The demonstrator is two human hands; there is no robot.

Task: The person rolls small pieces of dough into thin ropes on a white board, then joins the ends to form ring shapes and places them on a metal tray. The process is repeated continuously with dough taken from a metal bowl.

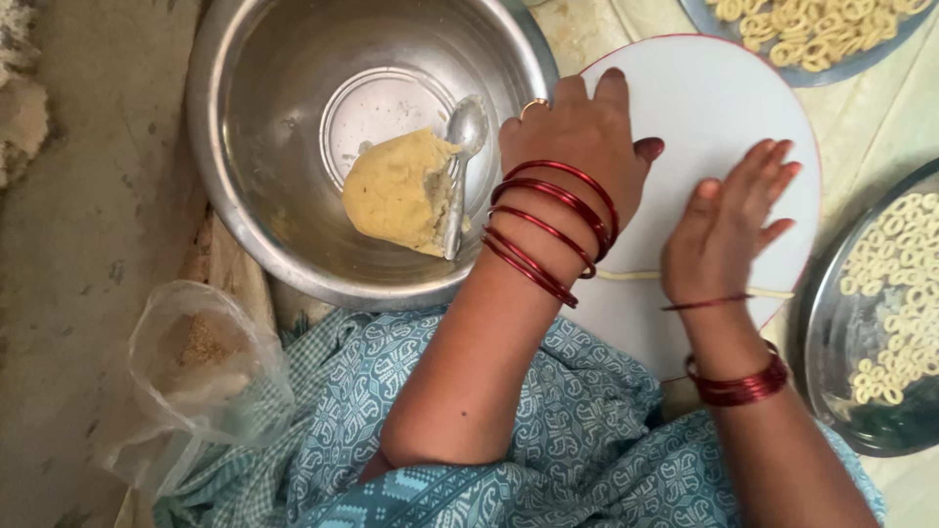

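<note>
**A:** What do I have in front of me from the head view?

**B:** Both hands are flat on a round white board (704, 98) with a thin red edge. My left hand (577, 137) lies palm down at the board's left rim, fingers stretched out and together, gripping nothing. My right hand (729, 225) is also spread open, palm down, nearer the middle of the board.

**A:** Anything under them?

**B:** A thin pale rope of dough (631, 276) runs across the board. It shows between the two wrists and pokes out again to the right of the right hand, so the right palm is resting on top of it. Whether the left hand touches it I cannot tell; the wrist and red bangles (548, 230) hide that part.

**A:** And around the board?

**B:** To the left, touching the board's edge, stands a large steel bowl (245, 176). Inside it sits a yellowish lump of dough (396, 191) with a metal spoon (460, 166) leaning against its right side. At the far right a steel plate (831, 332) holds many small dough rings (895, 284), and another plate (782, 64) of the same rings is at the top right corner. At the lower left a clear plastic bag (196, 372) with something grainy inside lies on the floor, beside blue patterned cloth (567, 430) over my lap.
</note>
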